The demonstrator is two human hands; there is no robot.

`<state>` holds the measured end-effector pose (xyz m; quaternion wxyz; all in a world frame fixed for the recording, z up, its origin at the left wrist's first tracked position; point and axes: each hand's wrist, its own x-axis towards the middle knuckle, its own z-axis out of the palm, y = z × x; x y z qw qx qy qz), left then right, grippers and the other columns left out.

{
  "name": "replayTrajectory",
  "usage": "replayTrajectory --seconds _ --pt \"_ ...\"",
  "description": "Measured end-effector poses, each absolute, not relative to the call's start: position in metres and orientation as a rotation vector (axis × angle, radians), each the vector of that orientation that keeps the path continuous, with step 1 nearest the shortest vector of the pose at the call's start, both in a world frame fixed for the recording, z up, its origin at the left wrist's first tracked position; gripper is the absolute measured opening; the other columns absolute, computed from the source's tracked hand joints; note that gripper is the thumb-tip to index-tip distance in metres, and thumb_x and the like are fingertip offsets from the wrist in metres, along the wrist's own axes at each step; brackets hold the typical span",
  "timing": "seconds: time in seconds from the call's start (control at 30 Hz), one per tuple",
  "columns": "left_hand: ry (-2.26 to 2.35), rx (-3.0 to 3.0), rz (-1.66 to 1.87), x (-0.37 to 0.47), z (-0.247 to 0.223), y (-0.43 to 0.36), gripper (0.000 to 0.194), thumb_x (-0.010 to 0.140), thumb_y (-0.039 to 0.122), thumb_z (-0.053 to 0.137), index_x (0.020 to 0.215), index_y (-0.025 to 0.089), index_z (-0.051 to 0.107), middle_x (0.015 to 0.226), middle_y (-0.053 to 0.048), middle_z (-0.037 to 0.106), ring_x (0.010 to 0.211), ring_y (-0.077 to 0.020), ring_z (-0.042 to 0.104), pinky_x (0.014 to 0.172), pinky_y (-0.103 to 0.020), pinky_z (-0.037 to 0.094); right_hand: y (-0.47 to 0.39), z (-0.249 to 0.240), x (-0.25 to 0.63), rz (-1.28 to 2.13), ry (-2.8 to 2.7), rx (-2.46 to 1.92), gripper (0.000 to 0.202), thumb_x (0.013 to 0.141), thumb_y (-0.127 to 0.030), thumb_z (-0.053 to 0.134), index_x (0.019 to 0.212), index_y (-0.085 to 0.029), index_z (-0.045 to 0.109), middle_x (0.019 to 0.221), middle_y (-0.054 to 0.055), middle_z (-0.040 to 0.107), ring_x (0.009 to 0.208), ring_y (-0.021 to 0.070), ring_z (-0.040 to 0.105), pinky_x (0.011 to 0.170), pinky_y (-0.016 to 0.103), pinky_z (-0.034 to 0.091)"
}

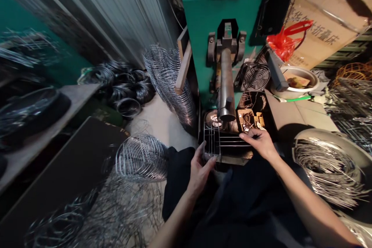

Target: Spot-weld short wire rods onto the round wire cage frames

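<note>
While I look down from the head view, I see my two hands on a small wire grid (221, 144) that sits just under the end of a dark metal arm (226, 85) on the green machine (216, 11). My left hand (200, 170) has its grip closed on the near left corner of the grid, with the thumb on top. My right hand (259, 141) has its grip pinched on the wires at the right end. The grid lies flat, right in front of my dark lap. Just behind my right hand is a little box of small metal bits (249, 119). A round fan (255, 77) stands to the right of the arm, and a white bowl (296, 81) sits farther right. A red bag (283, 42) hangs above it, near a cardboard box (325, 19). On my left is a stack of wire hoops (141, 159), and more wire frames (171, 81) lean by the machine. On my right a big pile of loose wire (328, 170) lies in a round tray.
</note>
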<state>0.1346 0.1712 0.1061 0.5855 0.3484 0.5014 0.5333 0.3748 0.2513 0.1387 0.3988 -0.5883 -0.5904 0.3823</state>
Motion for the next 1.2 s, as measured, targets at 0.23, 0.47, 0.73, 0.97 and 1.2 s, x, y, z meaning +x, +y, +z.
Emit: replayTrajectory --seconds 0.23,0.47,0.73,0.97,1.2 --pt "1.138 0.789 1.268 0.141 0.104 0.178 0.086 0.074 0.036 0.081 0.148 0.018 0.040 0.071 0.005 0.054 0.053 -0.0077 0.048 0.049 -0.020 0.048 0.260 0.137 0.379 0.981 -1.487 -1.507 0.056 0.071 -0.061 0.073 0.052 -0.020 0.039 0.055 -0.004 0.035 0.057 0.0109 0.032 0.058 0.027 0.028" --pt "1.162 0.808 1.268 0.147 0.103 0.185 0.088 0.074 0.039 0.081 0.148 0.017 0.040 0.066 0.006 0.053 0.049 -0.0075 0.048 0.047 -0.020 0.046 0.267 0.137 0.385 0.994 -1.498 -1.489 0.057 0.072 -0.060 0.073 0.052 -0.020 0.037 0.055 -0.005 0.035 0.057 0.0110 0.033 0.058 0.028 0.029" --pt "1.131 0.780 1.282 0.152 0.098 0.193 0.087 0.072 0.039 0.082 0.146 0.018 0.043 0.066 0.007 0.053 0.050 -0.0078 0.049 0.047 -0.020 0.046 0.275 0.139 0.390 0.966 -1.518 -1.508 0.059 0.070 -0.065 0.072 0.050 -0.020 0.040 0.053 -0.004 0.037 0.055 0.0107 0.034 0.056 0.027 0.029" --pt "1.126 0.799 1.277 0.150 0.100 0.198 0.085 0.073 0.036 0.081 0.146 0.018 0.042 0.063 0.008 0.050 0.050 -0.0073 0.048 0.047 -0.019 0.046 0.280 0.145 0.389 0.938 -1.543 -1.500 0.062 0.069 -0.068 0.071 0.050 -0.021 0.036 0.052 -0.005 0.033 0.054 0.0099 0.030 0.053 0.027 0.026" --pt "1.096 0.803 1.285 0.155 0.108 0.199 0.081 0.074 0.036 0.080 0.144 0.018 0.043 0.062 0.009 0.048 0.047 -0.0067 0.047 0.047 -0.020 0.045 0.283 0.137 0.398 0.950 -1.508 -1.481 0.058 0.072 -0.063 0.073 0.053 -0.020 0.039 0.054 -0.005 0.035 0.055 0.0099 0.031 0.055 0.027 0.027"
